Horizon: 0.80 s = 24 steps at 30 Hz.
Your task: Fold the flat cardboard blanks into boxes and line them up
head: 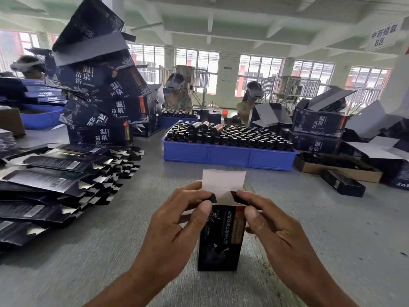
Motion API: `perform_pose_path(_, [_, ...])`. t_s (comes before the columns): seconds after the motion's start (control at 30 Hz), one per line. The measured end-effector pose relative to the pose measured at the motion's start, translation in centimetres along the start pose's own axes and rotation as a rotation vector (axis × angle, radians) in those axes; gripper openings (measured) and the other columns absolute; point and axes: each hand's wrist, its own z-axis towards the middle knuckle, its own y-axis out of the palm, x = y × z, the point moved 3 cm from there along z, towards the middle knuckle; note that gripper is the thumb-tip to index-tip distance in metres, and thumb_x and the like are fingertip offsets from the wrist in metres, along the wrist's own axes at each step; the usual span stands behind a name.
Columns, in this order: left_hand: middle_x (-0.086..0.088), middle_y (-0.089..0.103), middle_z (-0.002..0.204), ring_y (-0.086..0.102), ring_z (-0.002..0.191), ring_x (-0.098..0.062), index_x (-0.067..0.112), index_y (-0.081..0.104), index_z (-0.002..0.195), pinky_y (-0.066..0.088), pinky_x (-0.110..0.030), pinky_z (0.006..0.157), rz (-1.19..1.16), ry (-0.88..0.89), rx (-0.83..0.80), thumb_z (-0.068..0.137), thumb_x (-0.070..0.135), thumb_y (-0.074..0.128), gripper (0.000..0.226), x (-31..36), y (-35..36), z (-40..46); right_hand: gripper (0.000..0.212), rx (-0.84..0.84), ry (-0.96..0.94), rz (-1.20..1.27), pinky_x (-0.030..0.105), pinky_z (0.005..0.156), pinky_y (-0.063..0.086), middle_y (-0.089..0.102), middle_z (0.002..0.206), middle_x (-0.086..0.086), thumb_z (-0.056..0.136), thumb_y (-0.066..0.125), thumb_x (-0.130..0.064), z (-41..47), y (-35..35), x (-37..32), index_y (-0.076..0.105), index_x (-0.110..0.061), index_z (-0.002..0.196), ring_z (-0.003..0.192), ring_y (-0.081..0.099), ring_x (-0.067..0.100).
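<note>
behind both hands' fingers (pixel 194 196) pinching the box (pixel 221 238), its side flaps hide.

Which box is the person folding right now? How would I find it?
Start at the big blue plastic crate of dark bottles in the middle of the grey table, then come straight toward the camera. Between the left hand and right hand stands the small upright black cardboard box. Only it has its white top flap sticking up.
</note>
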Motion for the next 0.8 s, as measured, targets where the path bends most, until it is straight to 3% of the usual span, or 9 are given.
perform_pose_path(0.27, [0.024, 0.061, 0.129, 0.064, 0.115, -0.003, 0.044, 0.067, 0.107, 0.053, -0.016, 0.087, 0.000, 0.017, 0.015, 0.093, 0.044, 0.057, 0.018, -0.1, 0.0, 0.1, 0.032, 0.035, -0.003, 0.029, 0.011, 0.084, 0.051, 0.065, 0.120, -0.028, 0.089, 0.050, -0.051, 0.1, 0.2, 0.0, 0.060, -0.062, 0.117, 0.112, 0.061, -0.006])
perform_pose_path(0.5, [0.026, 0.062, 0.127, 0.065, 0.112, 0.000, 0.045, 0.069, 0.106, 0.051, -0.012, 0.085, 0.008, 0.020, 0.019, 0.091, 0.046, 0.060, 0.018, 0.0, -0.2, 0.2, 0.034, 0.109, -0.089, -0.046, 0.011, 0.093, 0.049, 0.046, 0.139, -0.040, 0.088, 0.053, -0.047, 0.1, 0.2, -0.7, 0.060, -0.062, 0.118, 0.129, 0.044, -0.016])
perform_pose_path(0.6, [0.028, 0.062, 0.126, 0.063, 0.113, 0.004, 0.047, 0.070, 0.106, 0.049, -0.009, 0.085, 0.016, 0.026, 0.023, 0.091, 0.048, 0.061, 0.017, 0.2, -0.2, 0.1, 0.033, 0.129, -0.081, 0.012, 0.006, 0.089, 0.047, 0.051, 0.134, -0.041, 0.087, 0.058, -0.040, 0.0, 0.1, -0.8, 0.065, -0.059, 0.113, 0.123, 0.050, -0.015])
perform_pose_path(0.8, [0.030, 0.065, 0.120, 0.065, 0.107, 0.006, 0.045, 0.071, 0.101, 0.052, -0.010, 0.081, -0.005, 0.041, 0.046, 0.093, 0.035, 0.065, 0.014, 0.5, 0.0, 0.1, 0.030, 0.140, -0.075, 0.046, 0.012, 0.090, 0.050, 0.060, 0.128, -0.034, 0.085, 0.059, -0.039, -0.1, 0.0, -1.0, 0.068, -0.050, 0.111, 0.120, 0.058, -0.006])
